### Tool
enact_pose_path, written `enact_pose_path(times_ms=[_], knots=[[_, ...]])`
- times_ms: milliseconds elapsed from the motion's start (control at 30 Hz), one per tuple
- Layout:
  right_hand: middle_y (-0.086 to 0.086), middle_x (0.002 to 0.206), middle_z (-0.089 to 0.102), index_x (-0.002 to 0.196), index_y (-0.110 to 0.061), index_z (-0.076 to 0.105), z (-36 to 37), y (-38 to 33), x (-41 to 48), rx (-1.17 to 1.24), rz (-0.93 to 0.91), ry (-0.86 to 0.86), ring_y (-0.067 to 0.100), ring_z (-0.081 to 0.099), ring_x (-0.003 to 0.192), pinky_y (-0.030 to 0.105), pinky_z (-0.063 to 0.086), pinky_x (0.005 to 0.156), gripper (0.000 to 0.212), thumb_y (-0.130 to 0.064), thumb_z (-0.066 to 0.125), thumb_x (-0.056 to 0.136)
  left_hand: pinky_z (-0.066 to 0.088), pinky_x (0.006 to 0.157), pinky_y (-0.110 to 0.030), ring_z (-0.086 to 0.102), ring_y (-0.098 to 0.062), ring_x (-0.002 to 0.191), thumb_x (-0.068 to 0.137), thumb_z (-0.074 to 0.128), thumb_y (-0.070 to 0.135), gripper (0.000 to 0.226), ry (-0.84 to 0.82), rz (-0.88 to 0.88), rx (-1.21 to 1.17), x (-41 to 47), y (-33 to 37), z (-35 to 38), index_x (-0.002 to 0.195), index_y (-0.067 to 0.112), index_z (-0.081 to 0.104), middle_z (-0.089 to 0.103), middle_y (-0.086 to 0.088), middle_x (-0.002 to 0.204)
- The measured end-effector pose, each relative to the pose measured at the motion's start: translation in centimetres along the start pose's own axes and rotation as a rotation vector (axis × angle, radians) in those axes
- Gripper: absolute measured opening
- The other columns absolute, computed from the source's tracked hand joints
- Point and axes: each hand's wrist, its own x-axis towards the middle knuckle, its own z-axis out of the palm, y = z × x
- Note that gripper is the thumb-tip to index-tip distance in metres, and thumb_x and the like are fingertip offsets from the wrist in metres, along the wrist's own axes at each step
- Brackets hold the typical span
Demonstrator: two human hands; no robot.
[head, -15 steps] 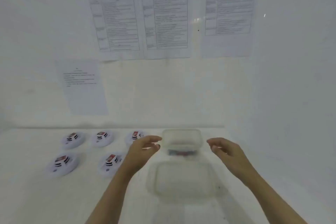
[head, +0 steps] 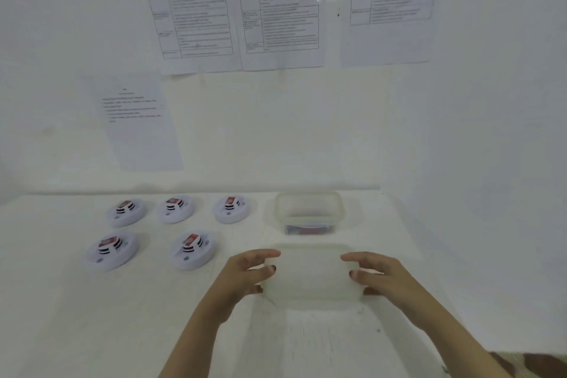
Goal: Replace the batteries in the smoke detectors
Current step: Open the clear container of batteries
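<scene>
Near tub (head: 310, 278) is being held at both short ends. Left hand (head: 245, 273) and right hand (head: 382, 276) are each being curled over a rim, with thumb and fingers pinching the thin plastic. Tub is being judged light, flexy and a bit slick, so it is best taken at the rim, not the walls. Lid on or off: cannot tell.

Smoke detectors (head: 192, 250) are lying backs-up on the table (head: 61, 316), left of the tubs and apart from both hands, with red-labelled batteries (head: 191, 239) showing. They are being judged light and rigid, probably fragile at the clips; grip round the outer rim.

Count: five detectors (three behind, two in front) and two tubs. Far tub (head: 277, 209) is holding red and dark items, likely spare cells; number unreadable.
</scene>
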Motion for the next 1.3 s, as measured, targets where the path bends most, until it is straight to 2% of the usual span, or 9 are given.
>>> enact_pose_path(times_ms=[100,200,367,500,667,800,933,1067,1300], knots=[[0.016,0.102,0.062,0.096,-0.027,0.075,-0.3,0.2,0.3,0.085,0.001,-0.009,0.026,0.064,0.093,0.036,0.053,0.083,0.021,-0.018,0.074,0.077,0.056,0.082,-0.041,0.069,-0.023,0.094,0.066,0.071,0.017,0.035,0.027,-0.012,-0.048,0.2,-0.6,0.0,0.1,0.017,0.074,0.072,-0.007,0.109],[0.011,0.084,0.048,0.094,-0.021,0.076,-0.4,0.4,0.7,0.195,0.04,-0.044,0.025,0.057,0.083,0.037,0.047,0.079,0.024,-0.003,0.067,0.083,0.058,0.073,-0.034,0.069,-0.023,0.092,0.065,0.071,0.013,0.04,0.045,-0.023,-0.15,0.2,-1.0,0.1,0.104,0.009,0.072,0.073,-0.01,0.105],[0.012,0.093,0.056,0.101,-0.011,0.073,-0.5,0.6,1.5,0.364,0.14,-0.112,0.027,0.057,0.087,0.034,0.045,0.077,0.028,0.004,0.067,0.078,0.055,0.075,-0.035,0.066,-0.026,0.094,0.082,0.063,-0.008,0.029,0.038,-0.072,-0.224,0.7,-1.1,0.2,0.107,0.005,0.068,0.072,-0.011,0.102],[0.009,0.092,0.068,0.103,-0.008,0.067,-0.5,0.6,1.9,0.475,0.21,-0.145,0.022,0.063,0.08,0.027,0.052,0.065,0.028,0.008,0.055,0.084,0.054,0.074,-0.038,0.063,-0.026,0.082,0.065,0.067,-0.002,0.032,-0.031,-0.135,-0.326,1.3,-1.0,0.0,0.096,0.007,0.065,0.07,-0.011,0.093],[0.002,0.066,0.04,0.098,-0.01,0.068,-0.3,0.8,2.3,0.354,0.145,-0.042,0.011,0.034,0.053,0.021,0.03,0.049,0.019,0.002,0.058,0.086,0.048,0.052,-0.022,0.055,-0.011,0.052,0.057,0.063,-0.001,0.031,-0.027,-0.062,-0.344,1.7,-0.9,0.6,0.087,0.01,0.061,0.062,-0.003,0.077],[0.009,0.083,0.048,0.113,-0.026,0.066,-0.7,0.7,1.2,0.285,0.105,-0.195,0.015,0.044,0.065,0.023,0.04,0.054,0.037,-0.014,0.071,0.078,0.053,0.075,-0.033,0.064,-0.02,0.089,0.046,0.07,0.012,0.067,-0.069,0.02,-0.29,2.0,-1.3,0.5,0.112,0.015,0.064,0.068,-0.002,0.099],[0.015,0.107,0.059,0.131,-0.044,0.041,-0.9,0.8,0.5,0.2,0.107,-0.204,0.022,0.062,0.081,0.032,0.054,0.067,0.074,-0.011,0.076,0.075,0.049,0.079,-0.031,0.061,-0.02,0.093,0.044,0.067,0.022,0.068,-0.057,0.005,-0.131,1.9,-1.0,0.5,0.111,0.019,0.067,0.069,0.002,0.102],[0.017,0.095,0.065,0.132,-0.031,0.043,0.4,0.3,0.6,0.06,0.175,0.078,0.026,0.066,0.062,0.036,0.058,0.061,0.043,-0.021,0.058,0.092,0.046,0.071,-0.03,0.065,-0.018,0.085,0.063,0.068,0.029,0.043,-0.105,-0.037,0.106,1.0,0.0,0.9,0.106,0.026,0.064,0.073,-0.001,0.099],[0.018,0.109,0.06,0.117,-0.033,0.047,2.1,-0.4,-0.4,0.14,0.089,-0.055,0.022,0.066,0.08,0.027,0.054,0.068,0.042,-0.012,0.065,0.086,0.056,0.078,-0.035,0.07,-0.019,0.09,0.085,0.064,0.006,0.047,-0.102,0.013,0.068,-0.6,-0.7,2.9,0.118,0.039,0.053,0.069,0.001,0.11]])
